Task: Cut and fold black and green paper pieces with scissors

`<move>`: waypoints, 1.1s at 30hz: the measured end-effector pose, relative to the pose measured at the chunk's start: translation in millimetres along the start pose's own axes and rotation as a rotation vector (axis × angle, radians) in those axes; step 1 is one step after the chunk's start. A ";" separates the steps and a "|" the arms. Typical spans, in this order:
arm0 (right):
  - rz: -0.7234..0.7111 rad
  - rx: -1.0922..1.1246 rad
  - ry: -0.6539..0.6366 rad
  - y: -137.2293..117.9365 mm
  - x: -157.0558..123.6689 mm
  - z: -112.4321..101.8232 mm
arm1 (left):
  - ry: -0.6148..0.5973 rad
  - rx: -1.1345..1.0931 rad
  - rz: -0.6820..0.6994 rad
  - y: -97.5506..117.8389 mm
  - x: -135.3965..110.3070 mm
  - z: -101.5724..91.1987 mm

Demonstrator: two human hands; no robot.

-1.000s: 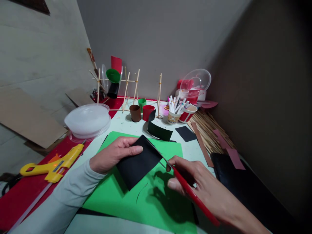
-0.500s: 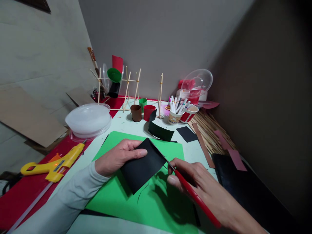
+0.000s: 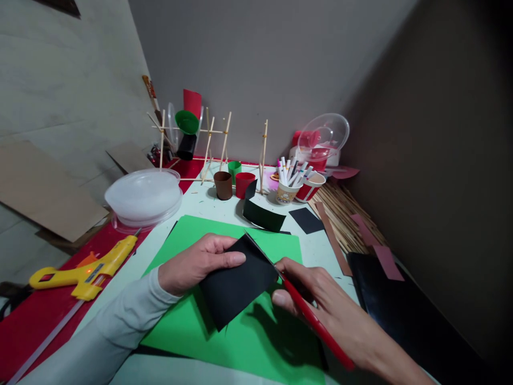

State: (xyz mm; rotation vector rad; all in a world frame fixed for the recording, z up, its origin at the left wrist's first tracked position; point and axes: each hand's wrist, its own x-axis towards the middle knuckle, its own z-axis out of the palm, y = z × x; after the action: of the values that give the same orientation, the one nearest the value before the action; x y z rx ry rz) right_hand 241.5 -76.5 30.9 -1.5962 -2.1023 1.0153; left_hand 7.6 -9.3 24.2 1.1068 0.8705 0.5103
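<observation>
A piece of black paper point(image 3: 238, 280) is pinched along its upper left by my left hand point(image 3: 202, 262), thumb on top. My right hand point(image 3: 320, 310) grips red-handled scissors point(image 3: 316, 323). Their blades lie along the paper's upper right edge, with the tip near its top corner. Below both hands a green sheet point(image 3: 264, 337) lies flat, with thin dark slivers on it and black paper showing under its edges. Just beyond it rest a curled black strip point(image 3: 264, 214) and a small black rectangle point(image 3: 306, 220).
A yellow glue gun point(image 3: 86, 270) and stacked plastic lids point(image 3: 144, 198) lie left. Behind stand brown point(image 3: 223, 185), red point(image 3: 244, 185) and green point(image 3: 234, 171) paper cups, stick frames point(image 3: 224, 141) and a marker cup point(image 3: 287, 193). Wooden sticks point(image 3: 348, 211) are at right.
The black paper has tilted and dropped slightly toward me. My right hand has shifted a little left, the scissors still along the paper's edge.
</observation>
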 end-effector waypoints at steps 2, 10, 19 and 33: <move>0.005 -0.016 0.014 2.4 0.1 1.8 | -0.003 -0.012 -0.002 -1.4 0.6 0.1; -0.001 -0.061 0.007 3.3 4.7 4.1 | -0.017 -0.071 -0.036 -7.4 5.8 -1.6; -0.003 -0.080 0.005 1.2 6.8 3.6 | -0.045 -0.051 -0.092 -7.3 8.0 -1.5; -0.109 0.062 -0.008 8.8 11.5 -12.3 | -0.044 -0.077 -0.163 -11.4 13.5 -10.6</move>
State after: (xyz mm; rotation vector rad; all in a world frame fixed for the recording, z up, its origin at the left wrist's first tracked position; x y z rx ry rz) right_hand 251.7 -60.5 31.5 -1.4342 -2.1162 1.0419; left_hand 6.2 2.0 7.1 0.9643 0.8869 0.3802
